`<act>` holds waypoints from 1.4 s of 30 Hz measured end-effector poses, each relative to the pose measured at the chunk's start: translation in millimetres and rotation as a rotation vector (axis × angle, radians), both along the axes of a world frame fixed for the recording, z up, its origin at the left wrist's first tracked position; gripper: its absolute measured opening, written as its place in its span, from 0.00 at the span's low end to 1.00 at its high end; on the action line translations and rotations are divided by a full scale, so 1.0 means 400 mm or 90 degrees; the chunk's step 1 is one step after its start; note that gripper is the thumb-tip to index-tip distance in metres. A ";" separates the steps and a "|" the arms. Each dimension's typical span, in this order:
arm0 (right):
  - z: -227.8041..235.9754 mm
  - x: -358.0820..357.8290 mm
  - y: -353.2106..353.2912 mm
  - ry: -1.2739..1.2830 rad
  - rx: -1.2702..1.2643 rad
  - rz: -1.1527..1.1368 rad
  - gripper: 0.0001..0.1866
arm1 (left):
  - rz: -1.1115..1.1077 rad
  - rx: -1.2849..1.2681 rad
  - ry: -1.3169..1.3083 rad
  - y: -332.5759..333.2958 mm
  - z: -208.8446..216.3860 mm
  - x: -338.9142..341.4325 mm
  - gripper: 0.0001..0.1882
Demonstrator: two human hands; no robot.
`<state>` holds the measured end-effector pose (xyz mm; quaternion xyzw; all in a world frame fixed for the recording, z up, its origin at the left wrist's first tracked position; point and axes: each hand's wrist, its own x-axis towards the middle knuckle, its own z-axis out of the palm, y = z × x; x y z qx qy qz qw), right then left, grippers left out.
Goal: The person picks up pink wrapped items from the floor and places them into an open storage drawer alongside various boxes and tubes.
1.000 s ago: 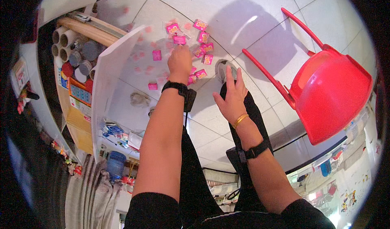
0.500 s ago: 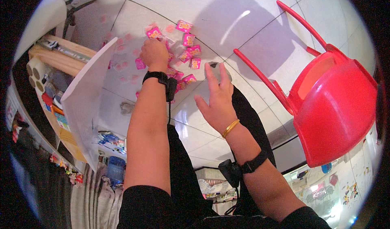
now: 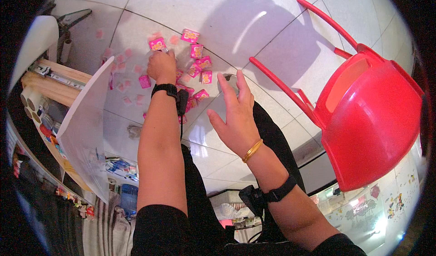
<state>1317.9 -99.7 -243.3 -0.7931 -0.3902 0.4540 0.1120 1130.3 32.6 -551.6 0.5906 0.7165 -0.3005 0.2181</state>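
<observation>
My left hand (image 3: 161,67) reaches down among small pink printed boxes (image 3: 190,35) on the tiled floor. Its fingers are bent together just below one pink box (image 3: 157,44). A small shiny bit shows at the fingertips, but what they hold is hidden. More boxes lie loosely to the right of this hand, and small pale pink squares (image 3: 138,68) are scattered to its left. My right hand (image 3: 236,115) hovers over the black-trousered leg (image 3: 272,129), fingers spread and nothing in them. Behind its fingertips, a dark-and-grey thing is partly hidden.
A red plastic chair (image 3: 377,119) lies tipped over on the right, legs toward the boxes. At the left, an open drawer with a white front panel (image 3: 86,124) juts out beside the scattered squares. A blue container (image 3: 129,197) stands lower left.
The whole view has shifted, moving the scene left and slightly down. My left hand stays by the same pink box, with a shiny bit now at its fingertips. My right hand remains spread.
</observation>
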 end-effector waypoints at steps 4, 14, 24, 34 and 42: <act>0.008 -0.039 0.004 -0.010 -0.001 0.026 0.54 | 0.008 -0.017 -0.059 0.008 0.020 -0.053 0.32; 0.048 -0.272 0.007 0.003 -0.019 0.084 0.52 | 0.082 0.018 -0.280 -0.044 0.178 -0.256 0.23; 0.117 -0.647 0.015 0.172 -0.030 0.015 0.51 | 0.094 -0.035 -0.604 -0.191 0.613 -0.660 0.17; 0.155 -1.051 -0.049 0.391 -0.077 -0.027 0.11 | 0.072 0.016 -0.613 -0.365 0.988 -1.213 0.18; 0.217 -1.347 -0.107 0.405 -0.091 0.097 0.08 | 0.184 0.087 -0.532 -0.432 1.235 -1.593 0.15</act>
